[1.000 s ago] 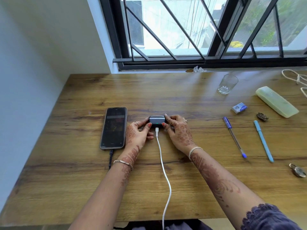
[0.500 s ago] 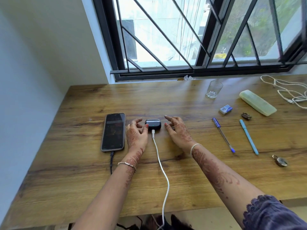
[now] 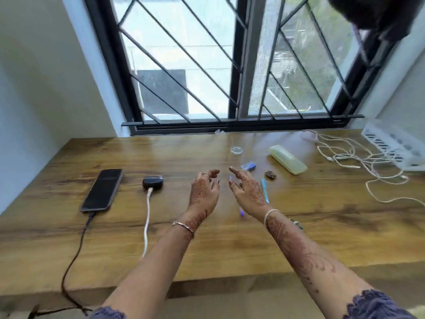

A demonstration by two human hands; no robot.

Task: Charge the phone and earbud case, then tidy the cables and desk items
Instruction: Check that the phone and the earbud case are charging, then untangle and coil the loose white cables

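Note:
A black phone lies at the left of the wooden desk with a dark cable plugged into its near end. Right of it sits the dark earbud case, with a white cable plugged in. My left hand and my right hand hover above the desk to the right of the case, fingers loosely spread and holding nothing. A purple pen and a light blue pen lie partly hidden under my right hand.
A tangle of white cables lies at the far right beside a white power strip. A pale green case, a small blue eraser, a glass and a small brown object sit near the window.
Both hands have let go of the earbud case and moved right, lifted off the desk. The view has swung right and up, so the cable tangle and power strip show.

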